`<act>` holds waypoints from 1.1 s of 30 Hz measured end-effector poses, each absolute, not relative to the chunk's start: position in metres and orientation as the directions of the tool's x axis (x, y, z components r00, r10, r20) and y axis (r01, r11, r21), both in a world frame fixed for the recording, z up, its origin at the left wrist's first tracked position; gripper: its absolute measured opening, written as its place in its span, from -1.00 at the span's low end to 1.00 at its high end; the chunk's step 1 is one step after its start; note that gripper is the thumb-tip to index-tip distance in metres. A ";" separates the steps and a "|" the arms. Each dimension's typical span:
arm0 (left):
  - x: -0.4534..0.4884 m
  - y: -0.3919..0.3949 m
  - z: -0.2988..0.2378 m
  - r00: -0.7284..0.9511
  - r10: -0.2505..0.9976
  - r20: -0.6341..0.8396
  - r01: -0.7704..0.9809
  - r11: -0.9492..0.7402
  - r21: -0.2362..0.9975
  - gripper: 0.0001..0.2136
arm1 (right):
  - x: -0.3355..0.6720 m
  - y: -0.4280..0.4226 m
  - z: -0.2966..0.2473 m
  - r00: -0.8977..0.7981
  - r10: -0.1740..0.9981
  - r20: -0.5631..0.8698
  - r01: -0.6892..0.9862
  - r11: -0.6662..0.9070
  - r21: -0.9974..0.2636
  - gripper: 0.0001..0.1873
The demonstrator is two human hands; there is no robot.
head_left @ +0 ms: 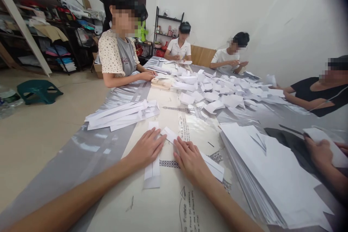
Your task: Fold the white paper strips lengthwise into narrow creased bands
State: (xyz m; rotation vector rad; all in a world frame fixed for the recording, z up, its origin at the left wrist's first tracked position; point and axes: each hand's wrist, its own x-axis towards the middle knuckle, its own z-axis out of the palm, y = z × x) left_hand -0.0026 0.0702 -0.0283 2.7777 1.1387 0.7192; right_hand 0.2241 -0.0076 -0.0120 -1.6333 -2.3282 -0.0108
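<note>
My left hand [146, 148] lies flat, fingers stretched, pressing on a folded white paper strip [152, 172] on the table. My right hand [190, 160] lies flat beside it, fingers spread, pressing the other arm of the same folded paper [214, 168]. The two strips meet in a point near my fingertips [167, 132]. Both hands rest on the paper without gripping it.
A tall stack of white sheets [269, 177] sits at my right. Long folded strips [122, 114] lie at the left, and a heap of folded paper pieces [223, 92] covers the table's middle. Several other people sit around the table; a person's hand [320, 152] holds paper at far right.
</note>
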 end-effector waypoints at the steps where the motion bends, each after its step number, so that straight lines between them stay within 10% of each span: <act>1: -0.003 0.070 -0.028 0.628 0.673 0.391 0.649 -0.730 0.215 -0.60 | 0.224 -0.009 -0.009 -0.314 0.917 0.246 0.914 0.363 -0.183 -0.50; 11: -0.001 0.069 -0.024 0.617 0.714 0.330 0.687 -0.694 0.216 -0.53 | 0.247 -0.011 0.005 -0.596 0.772 0.222 0.681 0.632 -0.370 -0.62; 25: -0.001 0.069 -0.027 0.662 0.673 0.330 0.659 -0.732 0.171 -0.55 | 0.237 -0.016 0.005 -0.468 0.861 0.197 0.647 0.487 -0.587 -0.63; 33: -0.001 0.071 -0.030 0.646 0.672 0.362 0.663 -0.729 0.171 -0.54 | 0.250 -0.011 0.004 -0.585 0.790 0.183 0.680 0.601 -0.420 -0.55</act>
